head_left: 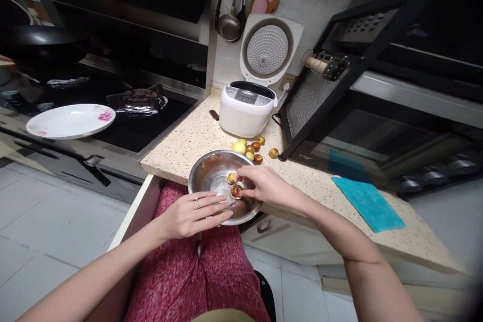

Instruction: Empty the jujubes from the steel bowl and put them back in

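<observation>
Left hand (192,214) extends flat, fingers straight, nothing seen in its grasp; right hand (266,185) is curled narrow, thumb and fingertips bent inward. Beyond them spreads the speckled surface (181,146), bearing a white rice cooker (245,115) with its lid raised. Nearer, left fingers lie over the near rim of a metal bowl (206,176), while the right hand reaches inside. Loose fruits (239,147) cluster just past it. Within, beyond the left fingertips, a brownish fruit (236,191) sits by the right thumb and a yellowish fruit (230,178) by the right fingertips; whether either is gripped, I cannot tell.
</observation>
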Motion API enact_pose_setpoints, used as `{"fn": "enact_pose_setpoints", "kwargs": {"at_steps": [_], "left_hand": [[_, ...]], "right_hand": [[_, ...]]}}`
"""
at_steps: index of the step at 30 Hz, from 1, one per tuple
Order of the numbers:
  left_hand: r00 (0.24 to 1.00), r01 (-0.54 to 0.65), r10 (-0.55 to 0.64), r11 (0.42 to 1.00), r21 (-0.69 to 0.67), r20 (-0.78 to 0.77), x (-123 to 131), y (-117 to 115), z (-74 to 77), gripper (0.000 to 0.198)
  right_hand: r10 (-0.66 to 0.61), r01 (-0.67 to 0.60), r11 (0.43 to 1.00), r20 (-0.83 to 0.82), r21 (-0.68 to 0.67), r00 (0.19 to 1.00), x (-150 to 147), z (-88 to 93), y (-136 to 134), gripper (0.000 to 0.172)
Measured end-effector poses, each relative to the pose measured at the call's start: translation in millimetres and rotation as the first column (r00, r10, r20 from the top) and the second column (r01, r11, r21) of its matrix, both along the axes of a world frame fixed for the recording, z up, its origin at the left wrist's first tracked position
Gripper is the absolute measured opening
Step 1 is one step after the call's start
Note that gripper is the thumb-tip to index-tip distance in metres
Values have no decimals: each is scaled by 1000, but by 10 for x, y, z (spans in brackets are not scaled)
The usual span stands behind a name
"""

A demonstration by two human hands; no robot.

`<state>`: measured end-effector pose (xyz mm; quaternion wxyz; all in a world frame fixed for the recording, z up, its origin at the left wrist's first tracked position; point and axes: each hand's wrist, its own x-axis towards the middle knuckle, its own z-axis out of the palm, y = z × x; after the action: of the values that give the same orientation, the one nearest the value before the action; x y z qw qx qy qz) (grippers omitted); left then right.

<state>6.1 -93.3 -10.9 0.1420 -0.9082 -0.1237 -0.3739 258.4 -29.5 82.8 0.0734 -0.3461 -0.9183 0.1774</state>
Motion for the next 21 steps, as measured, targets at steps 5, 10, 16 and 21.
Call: {"fn": "enact_pose_setpoints", "kwargs": {"at_steps": [5,10,16,21], "left_hand": [[1000,-2,2,1000,1,-1,0,-4,9,31],[1000,-21,21,1000,-4,-12,3,-11,11,31],[999,-35,35,999,-4,-33,5,-7,-6,29],[998,-48,47,999,-16,-44,11,6,-43,29]], "right_hand": [[-292,333,935,-267,121,918,442,56,533,8],[-448,503,765,-229,402,864,831,-331,920,22],[-454,368,784,56,501,889,869,-615,864,38],[-485,390,799,107,457,868,852,-568,790,31]]}}
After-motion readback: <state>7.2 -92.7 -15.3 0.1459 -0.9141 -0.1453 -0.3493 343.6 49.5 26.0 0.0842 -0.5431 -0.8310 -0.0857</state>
